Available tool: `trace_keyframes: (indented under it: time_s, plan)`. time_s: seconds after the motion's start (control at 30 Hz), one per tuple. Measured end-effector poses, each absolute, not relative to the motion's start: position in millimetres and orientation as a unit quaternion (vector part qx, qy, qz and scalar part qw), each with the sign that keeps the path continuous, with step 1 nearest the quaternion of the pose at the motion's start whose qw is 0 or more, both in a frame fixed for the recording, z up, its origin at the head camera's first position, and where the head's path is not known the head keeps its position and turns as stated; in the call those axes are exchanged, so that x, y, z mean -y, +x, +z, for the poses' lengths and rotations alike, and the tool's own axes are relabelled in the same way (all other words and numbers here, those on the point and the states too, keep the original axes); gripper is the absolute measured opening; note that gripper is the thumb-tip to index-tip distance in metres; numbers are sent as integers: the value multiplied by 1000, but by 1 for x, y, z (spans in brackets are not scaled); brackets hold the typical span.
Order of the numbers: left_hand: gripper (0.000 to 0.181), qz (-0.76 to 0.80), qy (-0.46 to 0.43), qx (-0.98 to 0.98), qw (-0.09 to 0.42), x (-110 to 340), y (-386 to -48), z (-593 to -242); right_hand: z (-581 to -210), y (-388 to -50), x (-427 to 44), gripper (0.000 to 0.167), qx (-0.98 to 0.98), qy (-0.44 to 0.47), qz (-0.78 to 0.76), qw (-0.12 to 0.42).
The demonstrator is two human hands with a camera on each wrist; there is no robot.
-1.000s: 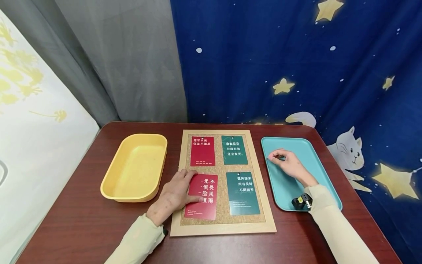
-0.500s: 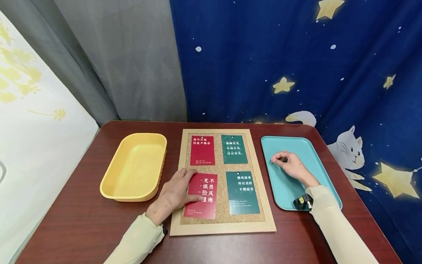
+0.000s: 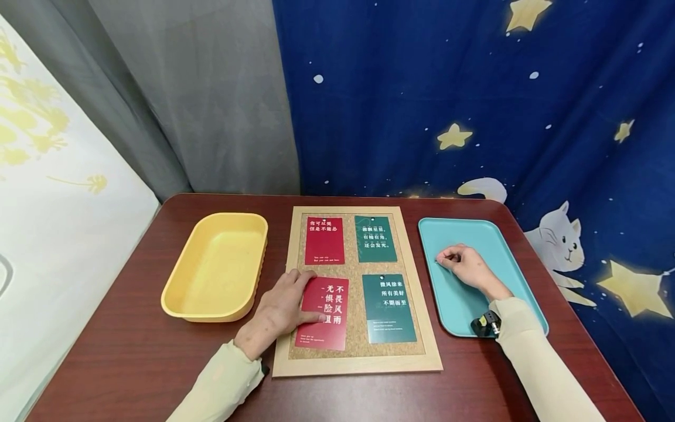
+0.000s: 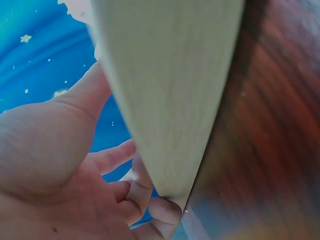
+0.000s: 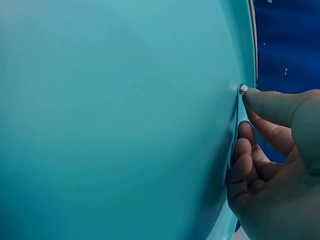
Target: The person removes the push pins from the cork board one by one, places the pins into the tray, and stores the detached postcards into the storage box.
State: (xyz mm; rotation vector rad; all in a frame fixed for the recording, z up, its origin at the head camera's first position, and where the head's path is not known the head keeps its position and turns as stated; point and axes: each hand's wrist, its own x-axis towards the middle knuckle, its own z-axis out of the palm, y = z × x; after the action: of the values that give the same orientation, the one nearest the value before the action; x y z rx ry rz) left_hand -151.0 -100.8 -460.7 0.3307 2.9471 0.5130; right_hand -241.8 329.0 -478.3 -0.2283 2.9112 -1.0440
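Note:
Flat on the cork board [image 3: 358,351] lies the lower left red card [image 3: 323,340]. My left hand [image 3: 279,305] rests on its left side, thumb and index finger spread over the card. In the left wrist view, other fingertips touch the board's wooden frame [image 4: 165,100]. Over the left part of the teal tray [image 3: 487,231], my right hand [image 3: 466,268] has thumb and index finger together. Between their tips the right wrist view shows a small shiny pushpin [image 5: 243,88], partly hidden. The other right fingers are curled close to the tray surface.
An upper red card [image 3: 324,246], an upper green card [image 3: 375,249] and a lower green card [image 3: 391,319] are on the board, each with a small pin at its top. A yellow basin [image 3: 213,275] stands left on the brown table [image 3: 132,346].
My right hand has moved slightly right and toward me over the tray, lowering its pinched fingertips. My left hand has stayed on the red card.

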Motion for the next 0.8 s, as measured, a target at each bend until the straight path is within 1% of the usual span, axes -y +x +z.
trace_keyframes:
  time_s: [0.33,0.53,0.8]
  plan:
    - [95,175,103,-977,71,95,-155,-458,-473,-243,-333,17,-943,-76,-324,16]
    - [95,177,110,-976,67,93,-158,-457,-465,-242,-335,16,-948,-68,-310,0]
    - [98,188,95,-974,80,99,-154,-458,-465,-239,-322,13,-950,-79,-302,-14]
